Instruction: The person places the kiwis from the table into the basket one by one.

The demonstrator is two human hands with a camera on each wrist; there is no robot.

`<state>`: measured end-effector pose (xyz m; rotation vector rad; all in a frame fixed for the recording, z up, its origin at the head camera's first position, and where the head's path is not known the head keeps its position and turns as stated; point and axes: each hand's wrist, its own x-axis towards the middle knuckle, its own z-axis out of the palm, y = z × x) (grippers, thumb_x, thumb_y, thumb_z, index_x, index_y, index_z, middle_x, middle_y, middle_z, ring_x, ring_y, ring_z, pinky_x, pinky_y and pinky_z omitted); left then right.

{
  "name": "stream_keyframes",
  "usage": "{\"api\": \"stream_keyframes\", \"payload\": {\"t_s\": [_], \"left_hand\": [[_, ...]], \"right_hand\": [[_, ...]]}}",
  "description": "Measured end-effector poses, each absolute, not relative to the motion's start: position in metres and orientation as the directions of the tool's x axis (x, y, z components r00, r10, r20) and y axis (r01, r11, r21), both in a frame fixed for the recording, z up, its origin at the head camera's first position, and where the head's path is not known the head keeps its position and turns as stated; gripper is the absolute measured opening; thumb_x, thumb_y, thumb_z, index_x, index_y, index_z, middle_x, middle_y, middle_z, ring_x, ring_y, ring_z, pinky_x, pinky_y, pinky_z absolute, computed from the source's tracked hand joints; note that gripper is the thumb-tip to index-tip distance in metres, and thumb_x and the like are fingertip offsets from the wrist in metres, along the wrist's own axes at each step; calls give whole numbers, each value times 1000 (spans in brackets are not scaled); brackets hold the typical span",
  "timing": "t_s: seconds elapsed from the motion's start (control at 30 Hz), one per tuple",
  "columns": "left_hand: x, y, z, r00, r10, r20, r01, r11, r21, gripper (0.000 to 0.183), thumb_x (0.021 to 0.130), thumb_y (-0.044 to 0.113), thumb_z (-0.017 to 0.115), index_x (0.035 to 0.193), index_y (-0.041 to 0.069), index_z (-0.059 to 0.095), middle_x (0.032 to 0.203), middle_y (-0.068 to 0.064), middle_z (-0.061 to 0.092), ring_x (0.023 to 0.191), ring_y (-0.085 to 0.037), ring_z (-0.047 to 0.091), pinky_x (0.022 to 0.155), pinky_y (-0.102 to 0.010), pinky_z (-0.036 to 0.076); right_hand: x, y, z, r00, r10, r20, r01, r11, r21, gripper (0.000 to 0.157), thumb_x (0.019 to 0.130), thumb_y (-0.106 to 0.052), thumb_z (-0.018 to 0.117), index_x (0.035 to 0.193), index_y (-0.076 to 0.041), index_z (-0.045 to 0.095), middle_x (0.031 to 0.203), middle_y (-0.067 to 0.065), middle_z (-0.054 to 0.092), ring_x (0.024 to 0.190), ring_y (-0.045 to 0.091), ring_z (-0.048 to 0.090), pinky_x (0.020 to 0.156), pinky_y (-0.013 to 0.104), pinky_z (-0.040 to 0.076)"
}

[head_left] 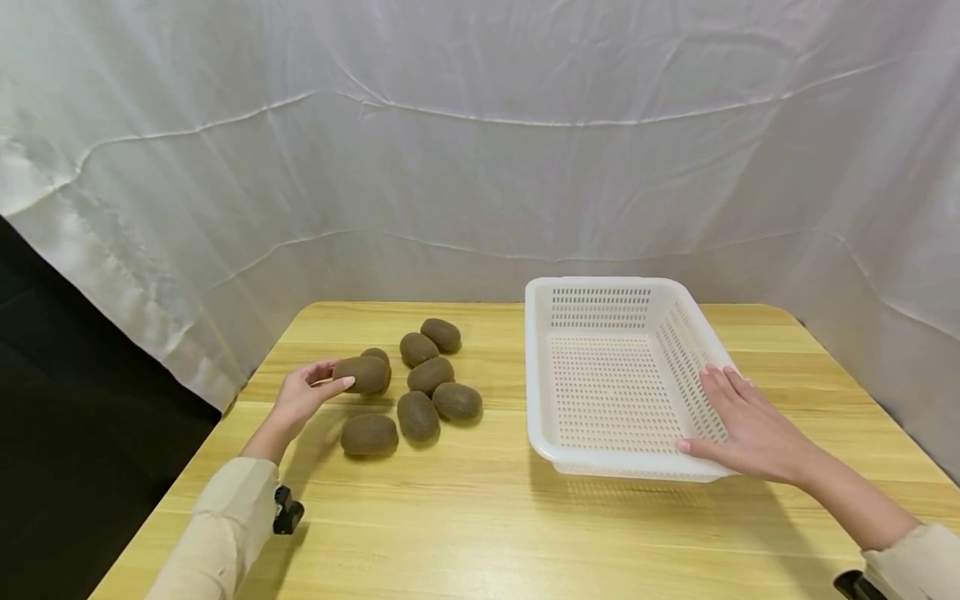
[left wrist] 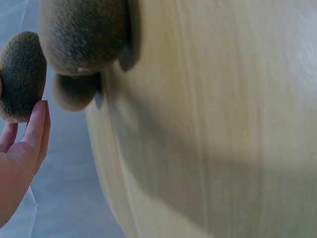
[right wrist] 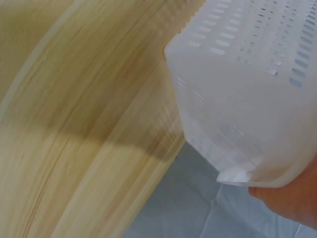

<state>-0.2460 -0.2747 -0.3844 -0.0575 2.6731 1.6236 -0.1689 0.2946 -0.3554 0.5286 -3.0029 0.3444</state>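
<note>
My left hand [head_left: 303, 396] pinches a brown, fuzzy kiwi [head_left: 360, 375] between thumb and fingers, over the left part of the table. In the left wrist view the held kiwi [left wrist: 22, 74] stands upright above the fingertips. Partly hidden behind it in the head view is another kiwi [head_left: 377, 353]. Several more kiwis [head_left: 431, 375] lie loosely grouped just to the right. My right hand [head_left: 750, 425] rests on the right rim of a white plastic basket [head_left: 534, 375], fingers extended over its inner wall and thumb at the near rim. Inside, the perforated basket holds nothing.
The wooden table [head_left: 450, 525] has its far edge close to a hanging white curtain [head_left: 480, 183]. Dark cloth [head_left: 75, 400] hangs off to the left. Small black devices [head_left: 287, 510] sit at both wrists.
</note>
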Motion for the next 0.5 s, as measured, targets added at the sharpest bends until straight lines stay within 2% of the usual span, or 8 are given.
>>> {"api": "stream_keyframes", "payload": {"t_s": [0.13, 0.23, 0.5], "left_hand": [[-245, -268, -379, -999, -45, -29, -46, 431, 901, 63, 88, 34, 62, 138, 1, 40, 139, -21, 41, 127, -32, 43, 103, -38, 40], [-243, -260, -373, -998, -53, -25, -45, 407, 912, 63, 88, 32, 63, 138, 1, 41, 139, -20, 42, 126, -31, 43, 101, -34, 41], [-241, -238, -365, -998, -54, -29, -47, 360, 932, 60, 88, 26, 64, 137, 1, 41, 137, -20, 44, 124, -32, 47, 98, -30, 43]], "right_hand": [[-168, 296, -356, -931, -345, 122, -364, 909, -203, 102, 80, -51, 62, 143, 13, 14, 147, 35, 16, 138, 49, 10, 117, 40, -12], [-168, 297, -357, -927, -353, 131, -373, 907, -197, 102, 79, -51, 63, 143, 13, 14, 147, 35, 18, 138, 49, 10, 115, 32, -17], [-169, 297, -357, -928, -354, 120, -371, 909, -188, 103, 79, -52, 63, 143, 13, 14, 147, 35, 18, 137, 49, 11, 117, 43, -10]]}}
